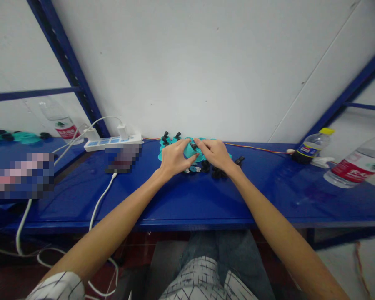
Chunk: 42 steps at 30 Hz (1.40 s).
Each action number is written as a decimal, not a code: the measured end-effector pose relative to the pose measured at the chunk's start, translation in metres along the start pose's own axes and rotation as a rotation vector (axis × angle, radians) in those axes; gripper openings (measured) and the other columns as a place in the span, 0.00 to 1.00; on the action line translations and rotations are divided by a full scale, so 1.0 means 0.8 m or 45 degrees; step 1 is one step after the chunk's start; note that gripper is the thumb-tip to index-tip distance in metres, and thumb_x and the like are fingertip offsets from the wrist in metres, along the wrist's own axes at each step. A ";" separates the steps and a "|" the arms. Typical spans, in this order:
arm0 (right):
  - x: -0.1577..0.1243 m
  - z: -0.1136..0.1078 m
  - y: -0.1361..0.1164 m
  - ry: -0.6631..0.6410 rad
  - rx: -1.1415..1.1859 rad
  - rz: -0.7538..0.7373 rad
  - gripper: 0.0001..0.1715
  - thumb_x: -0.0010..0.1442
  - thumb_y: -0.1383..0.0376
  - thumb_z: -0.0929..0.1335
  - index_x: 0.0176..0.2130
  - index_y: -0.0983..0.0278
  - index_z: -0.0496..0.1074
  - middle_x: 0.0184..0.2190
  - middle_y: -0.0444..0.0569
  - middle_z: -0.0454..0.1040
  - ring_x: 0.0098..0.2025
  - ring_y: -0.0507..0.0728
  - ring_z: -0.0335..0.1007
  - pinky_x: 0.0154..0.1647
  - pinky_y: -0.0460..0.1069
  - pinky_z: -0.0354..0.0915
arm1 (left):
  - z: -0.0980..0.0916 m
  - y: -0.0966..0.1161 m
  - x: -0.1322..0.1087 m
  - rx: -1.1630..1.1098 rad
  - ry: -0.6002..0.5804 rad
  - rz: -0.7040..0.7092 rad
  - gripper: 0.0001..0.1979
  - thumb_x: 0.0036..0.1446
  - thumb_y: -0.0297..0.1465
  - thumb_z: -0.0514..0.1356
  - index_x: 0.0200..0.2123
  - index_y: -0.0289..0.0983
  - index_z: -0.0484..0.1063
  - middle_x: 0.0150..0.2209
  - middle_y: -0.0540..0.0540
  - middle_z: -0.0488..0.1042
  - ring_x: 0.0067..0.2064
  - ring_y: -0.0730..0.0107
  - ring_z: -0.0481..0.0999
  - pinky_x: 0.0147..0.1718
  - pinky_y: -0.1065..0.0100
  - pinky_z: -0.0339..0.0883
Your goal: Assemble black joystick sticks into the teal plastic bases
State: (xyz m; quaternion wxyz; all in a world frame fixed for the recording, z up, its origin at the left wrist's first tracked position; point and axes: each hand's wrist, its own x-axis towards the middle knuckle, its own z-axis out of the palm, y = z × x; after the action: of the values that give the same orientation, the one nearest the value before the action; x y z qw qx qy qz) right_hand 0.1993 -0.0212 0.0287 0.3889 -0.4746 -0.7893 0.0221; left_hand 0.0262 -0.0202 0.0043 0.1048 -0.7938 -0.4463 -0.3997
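Both my hands meet over a cluster of small teal and black plastic parts [170, 141] on the blue table [190, 200]. My left hand [174, 158] is curled round a teal piece [189, 151], gripping it from the left. My right hand [215, 154] pinches a small black part [194, 146] against that teal piece with its fingertips. More black pieces [217, 171] lie under and beside my right wrist, and teal discs [192, 168] lie below my hands.
A white power strip [112, 143] with plugged chargers and cables lies at the left, next to a phone [121, 160]. Plastic bottles stand at the left [61, 123] and right [312, 149], one larger [356, 166]. A thin red-yellow wire [256, 148] runs along the wall.
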 end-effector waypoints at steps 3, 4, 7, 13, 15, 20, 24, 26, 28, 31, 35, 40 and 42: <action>0.001 0.000 0.000 -0.014 0.085 0.003 0.33 0.65 0.46 0.58 0.18 0.63 0.59 0.17 0.43 0.59 0.22 0.50 0.52 0.26 0.48 0.48 | -0.001 0.000 0.000 0.015 -0.001 0.004 0.23 0.56 0.44 0.62 0.51 0.38 0.72 0.46 0.42 0.80 0.46 0.57 0.79 0.41 0.65 0.70; 0.002 -0.001 -0.001 -0.022 0.123 0.009 0.33 0.65 0.46 0.59 0.18 0.63 0.59 0.16 0.43 0.58 0.22 0.50 0.52 0.26 0.48 0.48 | -0.001 -0.001 0.000 0.016 -0.005 0.004 0.23 0.56 0.44 0.62 0.51 0.38 0.72 0.46 0.42 0.80 0.46 0.57 0.79 0.41 0.65 0.70; 0.003 -0.002 -0.001 -0.073 0.222 0.035 0.33 0.64 0.45 0.60 0.18 0.63 0.60 0.16 0.42 0.57 0.22 0.50 0.53 0.25 0.47 0.49 | -0.003 -0.001 0.001 0.005 -0.028 0.025 0.21 0.56 0.43 0.62 0.50 0.39 0.72 0.47 0.42 0.79 0.46 0.58 0.79 0.41 0.65 0.70; 0.001 -0.005 -0.003 -0.181 0.330 0.070 0.30 0.63 0.45 0.61 0.21 0.63 0.63 0.13 0.40 0.57 0.20 0.50 0.54 0.23 0.47 0.50 | -0.009 -0.005 0.003 0.015 -0.040 0.059 0.19 0.57 0.42 0.61 0.49 0.40 0.73 0.47 0.43 0.79 0.46 0.58 0.79 0.40 0.65 0.70; 0.001 -0.007 -0.003 -0.223 0.356 0.061 0.29 0.63 0.46 0.61 0.22 0.63 0.64 0.13 0.40 0.58 0.19 0.49 0.54 0.23 0.46 0.51 | -0.010 -0.006 0.003 0.003 -0.048 0.064 0.19 0.57 0.42 0.61 0.49 0.39 0.73 0.46 0.43 0.79 0.45 0.58 0.79 0.40 0.65 0.70; 0.001 -0.011 0.001 -0.332 0.470 0.099 0.25 0.62 0.46 0.64 0.27 0.63 0.66 0.14 0.39 0.61 0.17 0.49 0.57 0.21 0.46 0.54 | -0.009 -0.009 0.003 -0.033 -0.085 0.087 0.22 0.56 0.43 0.61 0.51 0.38 0.72 0.47 0.42 0.79 0.47 0.58 0.79 0.43 0.64 0.71; 0.001 -0.011 0.008 -0.417 0.571 0.159 0.20 0.61 0.48 0.66 0.34 0.63 0.69 0.14 0.38 0.63 0.15 0.50 0.60 0.18 0.46 0.57 | -0.008 -0.011 0.003 -0.043 -0.109 0.106 0.23 0.56 0.42 0.62 0.53 0.40 0.72 0.50 0.43 0.78 0.48 0.58 0.79 0.44 0.65 0.71; 0.001 -0.012 0.011 -0.443 0.598 0.169 0.18 0.60 0.50 0.67 0.36 0.63 0.68 0.15 0.38 0.63 0.15 0.50 0.61 0.17 0.45 0.58 | -0.009 -0.011 0.004 -0.052 -0.114 0.123 0.22 0.56 0.41 0.63 0.53 0.41 0.72 0.51 0.44 0.78 0.49 0.59 0.79 0.44 0.66 0.71; 0.000 -0.013 0.013 -0.456 0.621 0.164 0.16 0.60 0.52 0.68 0.37 0.63 0.68 0.18 0.39 0.65 0.16 0.50 0.62 0.17 0.45 0.59 | -0.010 -0.011 0.004 -0.052 -0.133 0.139 0.21 0.56 0.40 0.63 0.53 0.42 0.72 0.52 0.45 0.77 0.50 0.60 0.78 0.43 0.67 0.71; -0.001 -0.013 0.014 -0.478 0.621 0.137 0.14 0.59 0.56 0.68 0.41 0.62 0.68 0.26 0.41 0.69 0.18 0.49 0.65 0.17 0.44 0.61 | -0.011 -0.011 0.003 -0.031 -0.176 0.154 0.21 0.54 0.38 0.65 0.52 0.41 0.73 0.52 0.46 0.77 0.49 0.60 0.78 0.42 0.67 0.71; -0.002 -0.012 0.009 -0.463 0.530 0.091 0.14 0.60 0.61 0.66 0.47 0.61 0.68 0.27 0.41 0.70 0.18 0.49 0.66 0.18 0.44 0.61 | -0.009 -0.011 0.003 -0.010 -0.203 0.124 0.22 0.53 0.38 0.65 0.51 0.41 0.73 0.50 0.46 0.78 0.49 0.59 0.78 0.40 0.66 0.71; -0.001 -0.009 0.000 -0.312 0.304 -0.048 0.11 0.59 0.67 0.65 0.43 0.63 0.72 0.31 0.45 0.75 0.24 0.50 0.66 0.27 0.46 0.62 | -0.009 -0.009 0.003 0.028 -0.211 0.078 0.21 0.54 0.39 0.64 0.50 0.39 0.74 0.48 0.45 0.79 0.49 0.58 0.78 0.42 0.65 0.69; 0.000 -0.007 -0.002 -0.239 0.204 -0.124 0.11 0.57 0.69 0.65 0.41 0.64 0.73 0.36 0.47 0.76 0.27 0.51 0.66 0.31 0.46 0.62 | -0.010 -0.007 0.003 0.043 -0.219 0.062 0.20 0.54 0.39 0.64 0.49 0.39 0.75 0.46 0.45 0.79 0.47 0.58 0.78 0.41 0.65 0.69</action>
State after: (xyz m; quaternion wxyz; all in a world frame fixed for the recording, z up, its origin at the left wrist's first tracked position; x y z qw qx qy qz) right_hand 0.2018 -0.0242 0.0332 0.3505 -0.3988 -0.8402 0.1104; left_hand 0.0183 -0.0198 0.0104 0.0891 -0.8339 -0.4409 -0.3198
